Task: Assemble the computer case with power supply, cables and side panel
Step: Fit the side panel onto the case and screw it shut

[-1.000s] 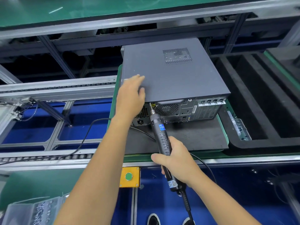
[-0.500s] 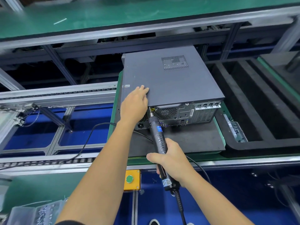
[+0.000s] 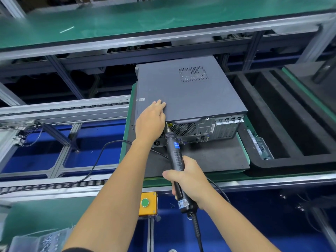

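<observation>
One computer case (image 3: 189, 95) is lying flat on a black foam mat (image 3: 214, 153) atop a green pallet (image 3: 128, 128) on the conveyor, side panel (image 3: 178, 91) uppermost w/ vent grille toward the far edge, rear I/O face (image 3: 205, 128) turned toward the person. Panel is already sitting on; judged step: driving a rear screw at the near-left corner. L hand (image 3: 151, 120) is pressing flat on the panel's near-left corner, fingers straight, steadying it. R hand (image 3: 187, 179) is wrapping fully round the electric screwdriver (image 3: 175, 153), nearer the person than the case. Driver's long axis is running up and slightly left from the grip, bit meeting the rear face just right of the L hand; whether the bit is seated in a screw head can't be told. Cord is trailing down from the driver's butt. Yellow box w/ green button (image 3: 146, 203) sits below the rail.
</observation>
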